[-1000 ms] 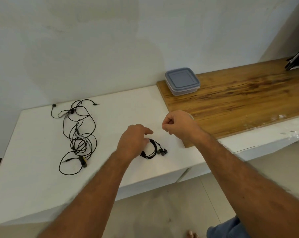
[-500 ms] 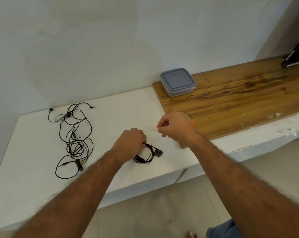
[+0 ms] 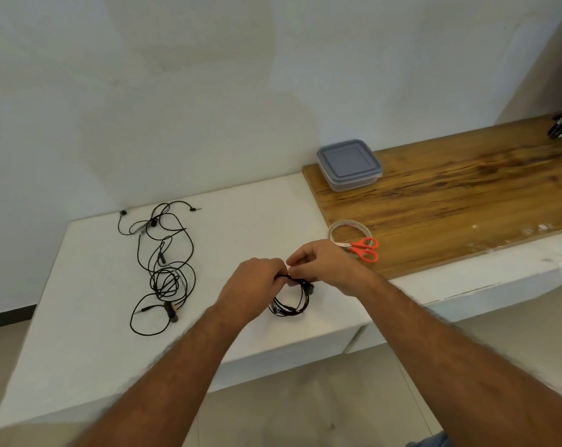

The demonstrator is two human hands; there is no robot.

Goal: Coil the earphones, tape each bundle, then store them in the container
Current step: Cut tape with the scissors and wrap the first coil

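Both hands meet over the white counter (image 3: 95, 285): left hand (image 3: 253, 285) & right hand (image 3: 321, 264) pinch the top of the coiled earphones (image 3: 291, 301) w/ fingers closed. Loose earphones (image 3: 163, 269) lie to the left; lidded container (image 3: 349, 164) sits on the wood board (image 3: 466, 195) near tape roll (image 3: 349, 228) & scissors (image 3: 363, 248).

The right hand (image 3: 321, 266), a second ago closed in a fist over the edge of the wooden board (image 3: 466, 201), now meets the left hand (image 3: 257, 285) at the top of the coiled earphones (image 3: 292, 301). Both pinch the coil, which is lifted off the white counter (image 3: 79, 317). The tape roll (image 3: 349, 228) and orange scissors (image 3: 363, 248) on the board, previously hidden behind the fist, are exposed.
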